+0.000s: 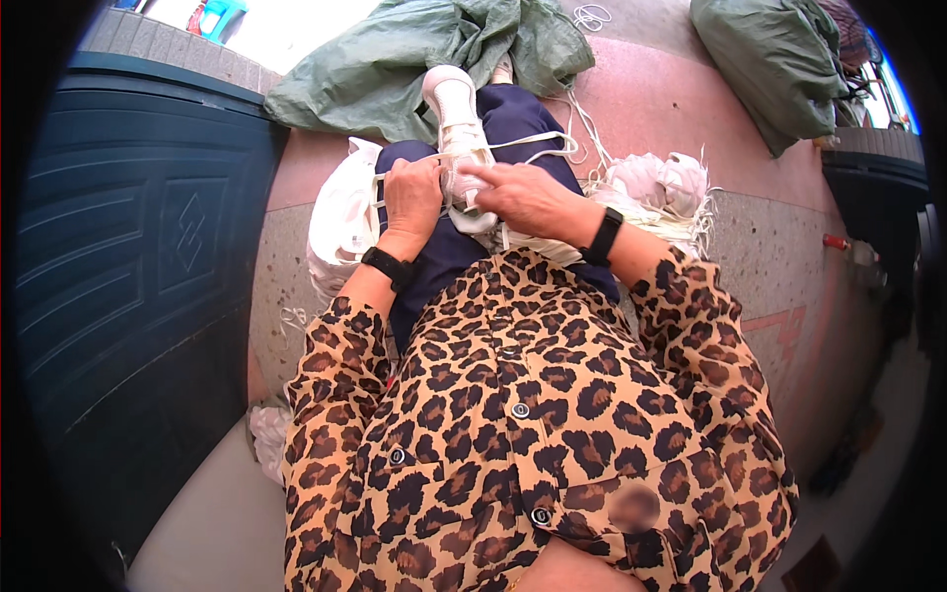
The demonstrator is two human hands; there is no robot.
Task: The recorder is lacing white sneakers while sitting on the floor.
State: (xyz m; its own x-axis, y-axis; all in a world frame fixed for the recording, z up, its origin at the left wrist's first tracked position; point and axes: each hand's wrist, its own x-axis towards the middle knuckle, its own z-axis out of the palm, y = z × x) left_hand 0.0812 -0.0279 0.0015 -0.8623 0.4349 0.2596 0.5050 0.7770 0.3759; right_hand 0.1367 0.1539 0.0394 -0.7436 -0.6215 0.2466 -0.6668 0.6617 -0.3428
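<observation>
A white sneaker (452, 103) lies across my dark blue trouser legs, its toe pointing away from me. White shoelace (546, 144) runs over its front and loops out to the right. At the left side of the opening, my left hand (412, 200) is closed, its fingertips pinching the lace near the eyelets. My right hand (533, 200) reaches over the shoe from the right, index finger and thumb drawn together at the lacing. What lies between those right fingertips is too small to make out.
White shoes (340, 222) are heaped left of my legs. On the right sits another pile of pale shoes (659, 187) with loose laces. Green sacks (395, 69) lie ahead, with another sack (764, 64) far right. A dark panelled door (148, 217) stands on the left.
</observation>
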